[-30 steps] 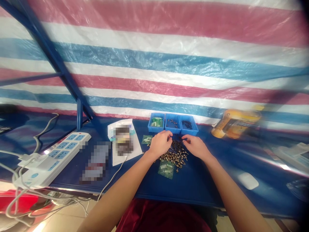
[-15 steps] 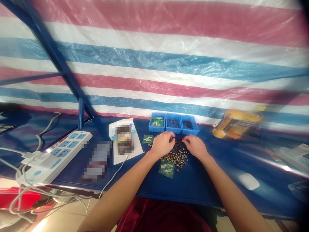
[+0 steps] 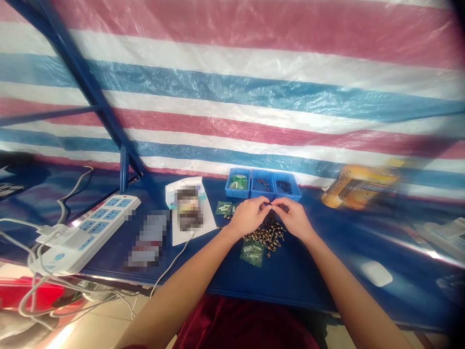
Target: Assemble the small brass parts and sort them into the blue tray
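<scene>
Loose pile of small brassy and dark screw-like parts (image 3: 268, 236) is lying on the blue table (image 3: 290, 283), directly under and in front of both hands. Left hand (image 3: 250, 215) is arching over the pile's upper left, thumb and fingers curling inward. Right hand (image 3: 293, 215) is mirroring it from the upper right. Fingertips of both hands are meeting above the dark end of the pile; can't tell whether either hand is gripping a part, fingers are hiding it.

Three blue bins are standing in a row just behind the hands: left bin (image 3: 238, 193) is holding green packets, middle bin (image 3: 263, 194) is holding a few small parts, right bin (image 3: 289, 198) is holding dark small parts. One green packet (image 3: 252, 253) is lying at the pile's near edge, another green packet (image 3: 223, 208) is sitting left of the left hand.

Further left, a white pouch (image 3: 208, 216) is lying flat, thin white cable (image 3: 173, 260) running from its lower edge; a pixelated item (image 3: 148, 237) is lying beside it, then a white power strip (image 3: 105, 218) with plugs. Right side: yellow bottle (image 3: 358, 186) is lying tilted, rounded white object (image 3: 377, 274) is resting nearer. Striped sheet (image 3: 254, 104) is hanging behind.
</scene>
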{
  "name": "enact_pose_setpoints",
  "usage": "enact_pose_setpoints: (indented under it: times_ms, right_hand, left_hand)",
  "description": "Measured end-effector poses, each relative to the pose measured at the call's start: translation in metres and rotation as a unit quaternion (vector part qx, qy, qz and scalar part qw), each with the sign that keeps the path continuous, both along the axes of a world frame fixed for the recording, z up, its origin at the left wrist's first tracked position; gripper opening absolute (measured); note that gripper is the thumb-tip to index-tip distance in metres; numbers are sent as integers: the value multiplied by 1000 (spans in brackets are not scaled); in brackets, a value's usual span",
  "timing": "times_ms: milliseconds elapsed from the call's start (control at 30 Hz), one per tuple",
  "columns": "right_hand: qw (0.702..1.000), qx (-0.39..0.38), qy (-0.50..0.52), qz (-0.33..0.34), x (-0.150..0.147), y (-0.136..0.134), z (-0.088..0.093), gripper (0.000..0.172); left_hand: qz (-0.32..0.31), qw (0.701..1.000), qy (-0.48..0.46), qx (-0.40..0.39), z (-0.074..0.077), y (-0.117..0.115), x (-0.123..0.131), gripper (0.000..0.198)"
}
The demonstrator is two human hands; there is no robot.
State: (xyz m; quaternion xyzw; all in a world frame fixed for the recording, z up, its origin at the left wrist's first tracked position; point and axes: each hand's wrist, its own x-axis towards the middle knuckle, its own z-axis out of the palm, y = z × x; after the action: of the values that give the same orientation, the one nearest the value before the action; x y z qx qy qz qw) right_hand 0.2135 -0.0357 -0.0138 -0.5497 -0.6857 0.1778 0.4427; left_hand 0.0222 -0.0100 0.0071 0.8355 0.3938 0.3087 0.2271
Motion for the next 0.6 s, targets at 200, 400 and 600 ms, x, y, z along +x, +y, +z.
enact_pose_setpoints:
  times_ms: [200, 400, 600]
  right_hand:
    - [993, -40, 108, 34, -5, -4, 8, 25]
    - [974, -114, 186, 56, -7, -5, 10, 37]
    - [966, -142, 193, 99, -7, -3, 4, 42]
  left_hand:
    - [-53, 987, -138, -69, -1, 6, 2, 21]
    - [-43, 979, -182, -76, 2, 6, 2, 17]
    - [-41, 992, -117, -1, 3, 1, 2, 17]
